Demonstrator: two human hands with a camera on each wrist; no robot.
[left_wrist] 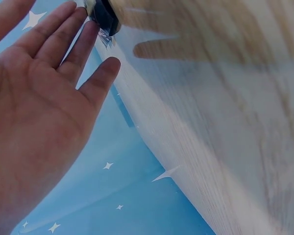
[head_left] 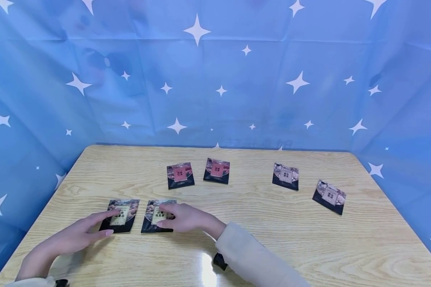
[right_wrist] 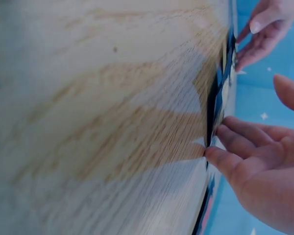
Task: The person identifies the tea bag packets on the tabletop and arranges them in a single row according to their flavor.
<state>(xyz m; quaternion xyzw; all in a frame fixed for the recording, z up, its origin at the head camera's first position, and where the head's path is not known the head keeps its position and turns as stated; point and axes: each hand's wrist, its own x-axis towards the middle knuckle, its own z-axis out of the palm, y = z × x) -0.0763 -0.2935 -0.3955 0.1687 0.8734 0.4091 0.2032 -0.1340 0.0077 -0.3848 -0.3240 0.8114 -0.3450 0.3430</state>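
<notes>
Two black tea sachets with pale green labels lie side by side on the near left of the table in the head view. Over the left sachet reaches my left hand, its index fingertip at the label and its thumb by the lower edge. In the left wrist view that hand's fingers are extended and loosely spread. My right hand lies over the right part of the other sachet, covering some of its label. Its fingers look relaxed in the right wrist view, fingertips right at the sachet's edge.
Two sachets with red labels, one left of the other, lie farther back near the middle. On the right are two sachets with pale lilac labels, one behind the other. A blue starred cloth rises behind the wooden table.
</notes>
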